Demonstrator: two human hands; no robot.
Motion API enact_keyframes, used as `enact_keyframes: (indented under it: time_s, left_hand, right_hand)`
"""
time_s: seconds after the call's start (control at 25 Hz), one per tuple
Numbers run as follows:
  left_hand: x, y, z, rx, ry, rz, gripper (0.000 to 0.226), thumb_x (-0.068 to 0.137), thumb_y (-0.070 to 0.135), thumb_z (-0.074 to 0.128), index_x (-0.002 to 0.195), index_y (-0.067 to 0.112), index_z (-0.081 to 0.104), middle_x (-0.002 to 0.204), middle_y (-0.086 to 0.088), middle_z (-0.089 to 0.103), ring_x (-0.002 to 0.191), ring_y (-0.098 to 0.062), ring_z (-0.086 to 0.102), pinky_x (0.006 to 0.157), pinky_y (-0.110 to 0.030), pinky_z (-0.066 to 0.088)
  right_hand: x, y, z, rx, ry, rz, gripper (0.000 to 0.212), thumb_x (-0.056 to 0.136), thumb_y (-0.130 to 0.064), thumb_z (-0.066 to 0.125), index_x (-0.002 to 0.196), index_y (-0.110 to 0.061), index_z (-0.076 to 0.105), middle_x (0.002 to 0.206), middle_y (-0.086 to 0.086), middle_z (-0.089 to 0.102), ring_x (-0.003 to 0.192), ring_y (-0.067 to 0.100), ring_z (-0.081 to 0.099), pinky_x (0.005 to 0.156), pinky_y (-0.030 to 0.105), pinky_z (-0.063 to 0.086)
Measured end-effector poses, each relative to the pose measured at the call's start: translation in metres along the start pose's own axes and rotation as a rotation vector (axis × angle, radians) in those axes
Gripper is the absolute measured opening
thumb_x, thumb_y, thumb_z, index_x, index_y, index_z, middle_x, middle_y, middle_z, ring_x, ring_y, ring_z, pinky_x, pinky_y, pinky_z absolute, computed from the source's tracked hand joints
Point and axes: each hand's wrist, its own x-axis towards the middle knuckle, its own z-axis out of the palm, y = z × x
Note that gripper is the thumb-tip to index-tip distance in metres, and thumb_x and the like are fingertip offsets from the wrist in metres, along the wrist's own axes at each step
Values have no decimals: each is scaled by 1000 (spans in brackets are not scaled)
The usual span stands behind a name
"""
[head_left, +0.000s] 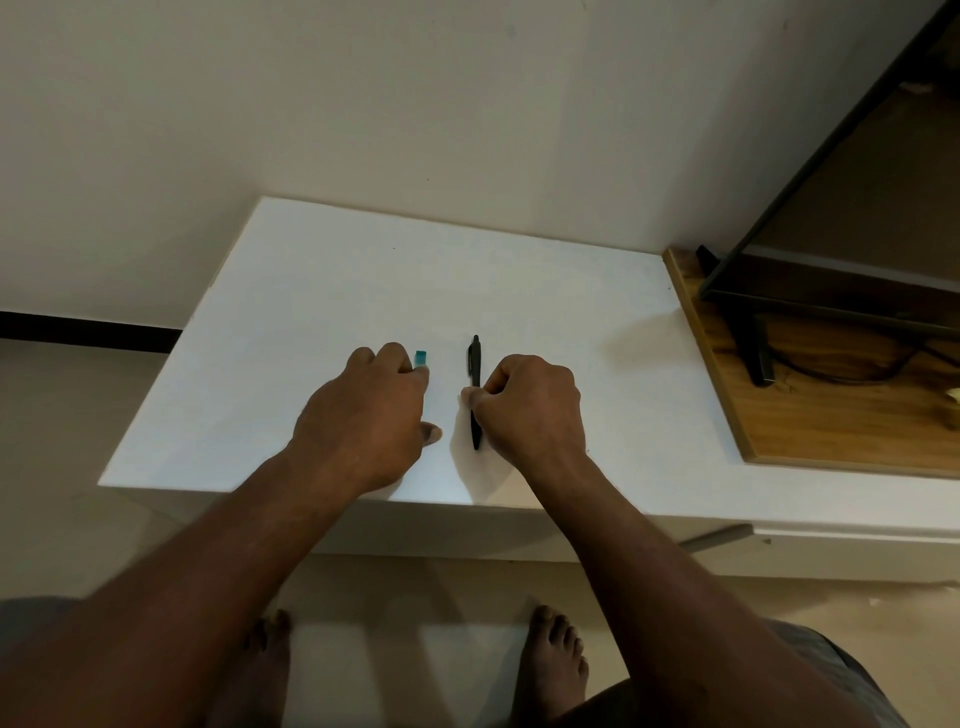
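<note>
A black pen (475, 364) lies on the white table (322, 280), its length running away from me. My right hand (530, 410) pinches its middle between thumb and curled fingers. A small teal object (421, 358) sticks out just beyond the fingertips of my left hand (363, 421). That hand lies knuckles up with its fingers curled down onto the object and its thumb stretched out towards the pen. The rest of the teal object is hidden under the hand. A narrow strip of table separates the two hands.
The white table stands against a pale wall, its front edge close to my body. A wooden board (810, 415) adjoins it on the right, carrying a dark monitor (831, 208) on a stand with a black cable (852, 371). My bare feet are on the floor below.
</note>
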Motion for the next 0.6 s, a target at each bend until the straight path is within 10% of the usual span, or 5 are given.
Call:
enact_keyframes:
  time_s: [0.6]
  left_hand:
    - [3,-4,5,20,10,-1,73,86,60,68,147,25,49,143,4,51,127,-23,47,80,-37,54]
  right_hand:
    - [6,4,6,-14,-8,-17,29,94,-45,71,81,-19,67,66,-10,58,61,7,54,54,20,36]
